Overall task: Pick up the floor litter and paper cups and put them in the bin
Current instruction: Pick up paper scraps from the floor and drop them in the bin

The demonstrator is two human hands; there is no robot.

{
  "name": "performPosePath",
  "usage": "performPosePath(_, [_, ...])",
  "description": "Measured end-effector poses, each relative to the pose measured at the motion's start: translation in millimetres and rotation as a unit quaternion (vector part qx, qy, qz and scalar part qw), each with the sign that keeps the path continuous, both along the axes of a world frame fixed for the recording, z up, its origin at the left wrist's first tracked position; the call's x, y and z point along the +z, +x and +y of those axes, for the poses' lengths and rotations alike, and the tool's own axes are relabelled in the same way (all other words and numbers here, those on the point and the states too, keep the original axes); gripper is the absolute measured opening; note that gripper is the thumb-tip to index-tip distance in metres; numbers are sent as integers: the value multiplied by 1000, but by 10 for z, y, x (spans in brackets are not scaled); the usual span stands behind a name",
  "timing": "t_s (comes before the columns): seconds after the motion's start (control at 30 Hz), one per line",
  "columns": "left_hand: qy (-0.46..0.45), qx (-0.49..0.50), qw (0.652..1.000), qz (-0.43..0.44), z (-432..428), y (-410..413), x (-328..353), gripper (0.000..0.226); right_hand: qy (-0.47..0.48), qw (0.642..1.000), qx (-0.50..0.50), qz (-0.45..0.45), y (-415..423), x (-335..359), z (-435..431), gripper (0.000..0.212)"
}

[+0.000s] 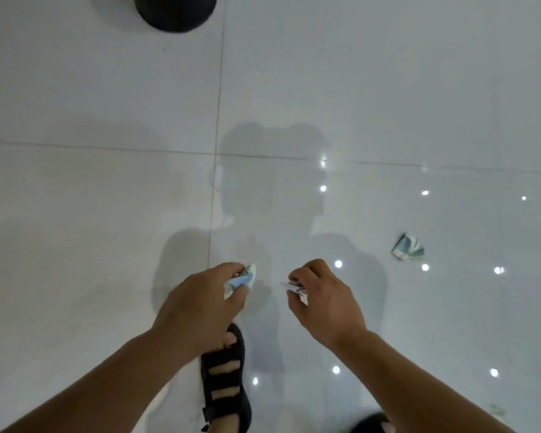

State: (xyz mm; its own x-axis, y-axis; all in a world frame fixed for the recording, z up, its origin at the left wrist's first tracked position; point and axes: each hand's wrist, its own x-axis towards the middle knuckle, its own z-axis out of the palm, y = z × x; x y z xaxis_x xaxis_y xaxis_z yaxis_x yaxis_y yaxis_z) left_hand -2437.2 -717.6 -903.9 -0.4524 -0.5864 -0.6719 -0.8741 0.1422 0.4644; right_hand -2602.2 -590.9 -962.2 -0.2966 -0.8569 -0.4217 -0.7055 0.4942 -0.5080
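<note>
Left hand [205, 300] grips crumpled blue-white paper [241, 280] | right hand [322, 303] pinches white scrap [294, 289] | another crumpled piece [408, 248] lies on floor [107, 198], black bin [175, 10] well ahead

Crumpled paper scraps in left hand [200, 298] and right hand [322, 303], above tiled floor [107, 214].

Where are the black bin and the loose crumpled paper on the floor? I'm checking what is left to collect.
black bin [175, 10], head view, on its dark rounded body.
crumpled paper [408, 249], head view, on its blue-and-white middle.
</note>
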Motion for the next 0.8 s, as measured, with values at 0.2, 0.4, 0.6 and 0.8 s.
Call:
performPosePath(0.2, [-54, 14, 997, 55, -742, -306, 1979, 36, -26, 999, 9, 31, -252, 2232, -823, 26])
performPosePath(0.4, [-109, -2, 992, 68, -1531, -279, 3654, 31, -62, 997, 0, 49, -178, 4081, -1660, 31])
performPosePath(0.6, [-147, 16, 988, 49, -2049, -290, 4495, 33, -58, 996, -15, 65, -179, 4977, -2267, 25])
performPosePath(0.8, [-141, 31, 989, 15, -2666, -461, 4829, 25, -48, 998, 8, 50, -609, 5168, -2819, 25])
